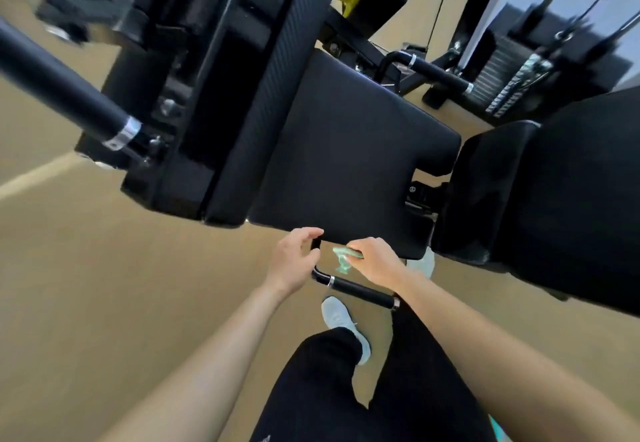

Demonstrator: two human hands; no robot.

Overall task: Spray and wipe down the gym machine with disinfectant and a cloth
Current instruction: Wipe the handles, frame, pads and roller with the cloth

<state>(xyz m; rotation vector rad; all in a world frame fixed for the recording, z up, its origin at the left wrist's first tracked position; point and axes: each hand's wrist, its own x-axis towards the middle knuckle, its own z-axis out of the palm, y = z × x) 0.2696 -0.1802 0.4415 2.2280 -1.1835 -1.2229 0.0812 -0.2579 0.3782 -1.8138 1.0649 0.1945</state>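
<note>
L hand: left hand [294, 258] curled round the upright bend of the handle [360, 291], at 6 o'clock of the seat pad [346, 150]; the bar is gripped.
R hand: right hand [375, 261] closed on the cloth [343, 259], which is pinched btw thumb & fingers; a loose tail hangs down.
Cloth posn: green, bunched small, just above the handle's bend, at 3 o'clock of the L hand, near the pad's front edge; contact w/ the bar cannot be told.
Machine: gym machine [214, 123] fills 12 o'clock; ribbed back pad [277, 78] at 11 of the seat pad, weight stack [512, 85] at 2.
Disinfectant: no bottle seen; a teal scrap at the frame's 5 o'clock corner can't be identified.
Step judged: handle wipe, at or near its start; wetness can't be read.
Risk 1: w/ the cloth bunched so small, only a strip of bar would be covered; underside & chrome collar likely missed.
Risk 2: the patch under the L grip would be skipped unless the grip is shifted.
Risk 3: the hanging tail could be snagged at the bend & pulled from the pinch.
Risk 4: if nothing was sprayed, dirt would only be smeared.
Risk 5: weight seems leaned onto the held bar; if it swivels, balance could be lost.
</note>
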